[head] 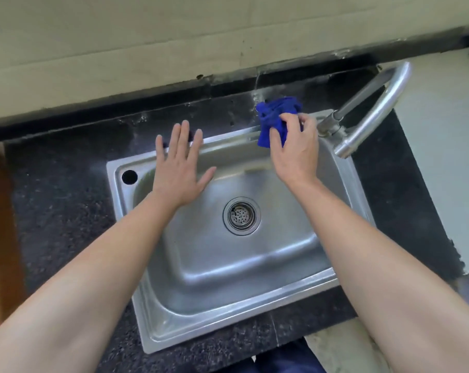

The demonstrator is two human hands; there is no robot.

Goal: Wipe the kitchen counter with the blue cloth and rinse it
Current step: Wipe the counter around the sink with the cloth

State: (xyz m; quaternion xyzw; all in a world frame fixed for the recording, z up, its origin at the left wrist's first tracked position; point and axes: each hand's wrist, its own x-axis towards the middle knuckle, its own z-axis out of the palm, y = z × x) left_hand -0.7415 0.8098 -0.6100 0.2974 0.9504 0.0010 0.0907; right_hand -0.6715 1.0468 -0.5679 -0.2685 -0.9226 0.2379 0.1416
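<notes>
While the right hand [295, 154] grips a crumpled blue cloth [275, 117] at the back rim of the rectangular stainless-steel sink [121, 200], just left of the curved steel faucet [376, 103], the left hand [179, 168] is flat, fingers straight & spread, over the sink's back edge. Hands apart; cloth lies partly on the black speckled stone surface [61, 211], w/ the round drain strainer [241, 215] at basin centre.

A curved faucet [377, 114] stands just right of the grip; below the grip, nearer me, lies a steel sink [201, 328] with its drain strainer [241, 215].
</notes>
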